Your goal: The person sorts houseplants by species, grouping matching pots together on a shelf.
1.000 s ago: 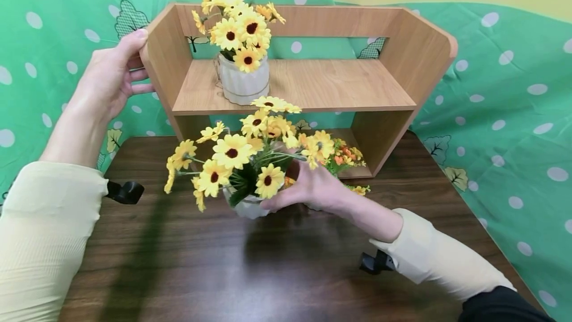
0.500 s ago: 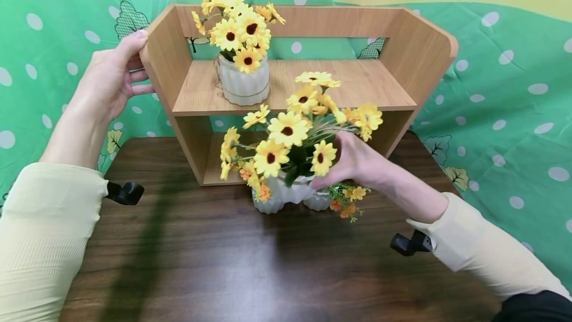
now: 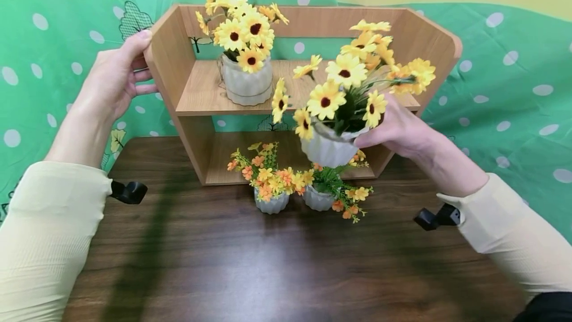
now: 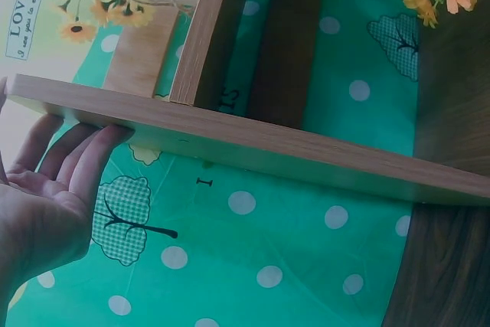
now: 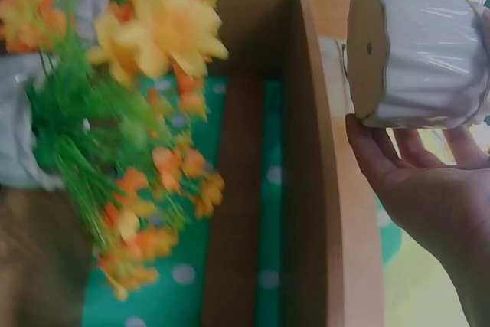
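Observation:
My right hand holds a white ribbed pot of yellow artificial daisies in the air, in front of the right part of the upper shelf. In the right wrist view, the fingers curl around the side of this pot, and its flat brown base shows. My left hand grips the left side panel of the wooden shelf unit; the thumb lies at the front edge. The left wrist view has its fingertips against the panel's outer face. A similar daisy pot stands on the upper shelf's left.
Two white pots of orange-yellow flowers, one left and one right, stand on the dark wooden table before the lower shelf. Behind the unit hangs a green dotted cloth.
The right hand has carried the daisy pot rightward and upward, from low over the table to the upper shelf's height. Both orange-yellow flower pots have come into view. The left hand stays on the panel.

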`<action>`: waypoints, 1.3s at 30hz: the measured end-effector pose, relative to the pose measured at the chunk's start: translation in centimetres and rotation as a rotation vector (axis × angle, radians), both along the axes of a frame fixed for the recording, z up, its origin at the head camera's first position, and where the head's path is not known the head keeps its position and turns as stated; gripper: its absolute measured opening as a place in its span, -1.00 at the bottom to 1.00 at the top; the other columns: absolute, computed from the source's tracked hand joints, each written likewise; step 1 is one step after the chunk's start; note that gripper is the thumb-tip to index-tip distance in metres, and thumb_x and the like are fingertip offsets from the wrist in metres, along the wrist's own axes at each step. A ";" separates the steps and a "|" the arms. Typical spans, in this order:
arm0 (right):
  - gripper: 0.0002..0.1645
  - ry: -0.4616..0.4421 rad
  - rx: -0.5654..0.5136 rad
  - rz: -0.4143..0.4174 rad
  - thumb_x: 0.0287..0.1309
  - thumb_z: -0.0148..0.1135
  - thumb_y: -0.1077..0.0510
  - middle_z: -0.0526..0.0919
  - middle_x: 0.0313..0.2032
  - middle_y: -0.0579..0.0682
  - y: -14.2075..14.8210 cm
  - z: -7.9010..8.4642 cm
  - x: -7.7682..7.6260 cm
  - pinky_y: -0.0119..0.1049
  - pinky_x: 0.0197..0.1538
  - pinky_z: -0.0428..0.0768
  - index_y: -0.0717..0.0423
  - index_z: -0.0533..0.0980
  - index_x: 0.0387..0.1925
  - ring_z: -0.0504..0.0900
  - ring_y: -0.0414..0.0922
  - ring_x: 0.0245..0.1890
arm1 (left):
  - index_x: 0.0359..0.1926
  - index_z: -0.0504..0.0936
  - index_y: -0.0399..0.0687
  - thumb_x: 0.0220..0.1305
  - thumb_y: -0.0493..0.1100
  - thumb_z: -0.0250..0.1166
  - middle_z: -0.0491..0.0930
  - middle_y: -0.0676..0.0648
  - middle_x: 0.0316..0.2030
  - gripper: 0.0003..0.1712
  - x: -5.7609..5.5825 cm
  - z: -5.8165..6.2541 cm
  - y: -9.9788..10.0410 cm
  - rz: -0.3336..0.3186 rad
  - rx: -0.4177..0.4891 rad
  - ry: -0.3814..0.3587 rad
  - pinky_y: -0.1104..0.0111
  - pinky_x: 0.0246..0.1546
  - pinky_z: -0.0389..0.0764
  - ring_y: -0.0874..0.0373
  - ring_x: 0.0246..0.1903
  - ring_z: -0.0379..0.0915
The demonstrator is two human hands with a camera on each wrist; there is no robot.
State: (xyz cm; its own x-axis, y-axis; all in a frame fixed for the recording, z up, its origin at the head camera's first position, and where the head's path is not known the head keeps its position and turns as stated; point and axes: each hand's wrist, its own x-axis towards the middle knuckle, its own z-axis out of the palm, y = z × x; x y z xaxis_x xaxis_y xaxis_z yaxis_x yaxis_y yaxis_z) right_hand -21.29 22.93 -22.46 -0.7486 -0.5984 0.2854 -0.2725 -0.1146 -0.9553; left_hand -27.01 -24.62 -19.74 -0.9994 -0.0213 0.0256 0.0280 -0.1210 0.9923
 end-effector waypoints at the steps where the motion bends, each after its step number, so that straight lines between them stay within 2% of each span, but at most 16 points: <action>1: 0.03 0.002 -0.009 -0.020 -0.32 0.24 0.71 0.59 0.19 0.03 0.2 0.3 -0.1 -0.33 0.29 0.60 0.17 0.39 0.32 0.61 -0.11 0.16 | 0.32 0.57 0.10 0.27 0.20 0.44 0.58 -0.05 0.25 -0.33 0.0 0.0 0.0 0.003 0.004 -0.001 0.33 -0.35 0.80 0.17 -0.09 0.74; 4: 0.08 0.012 -0.027 -0.045 -0.32 0.20 0.72 0.54 0.25 0.06 0.7 1.1 -0.6 -0.34 0.33 0.56 0.20 0.33 0.39 0.57 -0.10 0.21 | 0.33 0.57 0.10 0.28 0.20 0.43 0.58 -0.06 0.26 -0.33 0.1 0.0 -0.1 0.005 0.007 -0.002 0.33 -0.35 0.80 0.17 -0.09 0.74; 10: 0.01 0.016 -0.032 -0.046 -0.20 0.19 0.66 0.53 0.28 0.08 2.1 1.8 -2.3 -0.35 0.36 0.52 0.25 0.30 0.41 0.56 -0.11 0.21 | 0.35 0.54 0.11 0.30 0.21 0.41 0.52 -0.06 0.32 -0.33 0.1 0.1 0.0 0.004 -0.005 -0.011 0.35 -0.34 0.80 0.15 -0.04 0.71; 14: -0.09 0.001 -0.033 -0.066 -0.11 0.14 0.64 0.61 0.19 0.04 2.8 2.1 -3.6 -0.36 0.28 0.56 0.28 0.33 0.39 0.61 -0.15 0.10 | 0.35 0.55 0.12 0.30 0.20 0.40 0.53 -0.04 0.31 -0.34 0.2 0.0 0.1 0.005 -0.010 -0.005 0.36 -0.33 0.80 0.12 -0.01 0.69; 18: -0.25 -0.039 -0.060 -0.058 0.02 0.06 0.63 0.70 0.01 0.00 3.4 2.3 -4.7 -0.39 0.15 0.62 0.29 0.39 0.31 0.65 -0.19 -0.07 | 0.35 0.55 0.11 0.29 0.21 0.41 0.55 -0.05 0.30 -0.33 0.1 0.0 0.0 0.004 -0.008 -0.006 0.35 -0.33 0.80 0.14 -0.03 0.71; 22: -0.36 -0.086 -0.097 -0.044 0.11 0.03 0.63 0.71 -0.06 0.00 4.0 2.3 -5.9 -0.40 0.04 0.65 0.27 0.45 0.23 0.64 -0.20 -0.13 | 0.33 0.56 0.10 0.28 0.21 0.42 0.56 -0.06 0.29 -0.33 0.0 0.0 0.0 0.003 0.000 -0.010 0.34 -0.33 0.80 0.14 -0.03 0.72; 29: -0.46 -0.130 -0.142 -0.017 0.24 0.01 0.58 0.72 0.02 0.04 4.5 2.3 -7.9 -0.35 0.06 0.66 0.28 0.48 0.22 0.67 -0.16 -0.04 | 0.31 0.59 0.10 0.26 0.20 0.44 0.56 -0.08 0.29 -0.34 0.0 0.1 0.1 0.004 0.006 -0.007 0.33 -0.32 0.80 0.12 -0.01 0.71; 35: -0.45 -0.140 -0.119 -0.089 0.28 0.08 0.53 0.73 0.00 0.00 4.2 2.1 -9.1 -0.39 0.05 0.65 0.23 0.47 0.27 0.68 -0.19 -0.06 | 0.32 0.58 0.10 0.28 0.21 0.42 0.57 -0.05 0.29 -0.35 0.1 0.1 0.1 0.006 0.000 -0.011 0.34 -0.32 0.80 0.13 0.00 0.70; 39: -0.42 -0.147 -0.133 -0.099 0.27 0.10 0.54 0.71 0.04 0.01 4.0 1.8 -9.7 -0.39 0.11 0.60 0.24 0.44 0.30 0.67 -0.18 -0.01 | 0.32 0.58 0.11 0.29 0.22 0.41 0.56 -0.05 0.30 -0.35 0.1 0.1 0.1 0.007 -0.008 -0.014 0.35 -0.31 0.80 0.12 0.03 0.68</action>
State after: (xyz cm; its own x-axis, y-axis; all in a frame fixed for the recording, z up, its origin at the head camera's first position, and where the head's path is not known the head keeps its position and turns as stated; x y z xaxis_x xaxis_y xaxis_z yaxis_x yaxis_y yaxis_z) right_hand -31.00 26.93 -20.68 -0.8413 -0.4843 0.2403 -0.1479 -0.2214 -0.9639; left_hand -26.92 -24.50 -19.61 -0.9995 -0.0281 0.0115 0.0146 -0.1124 0.9936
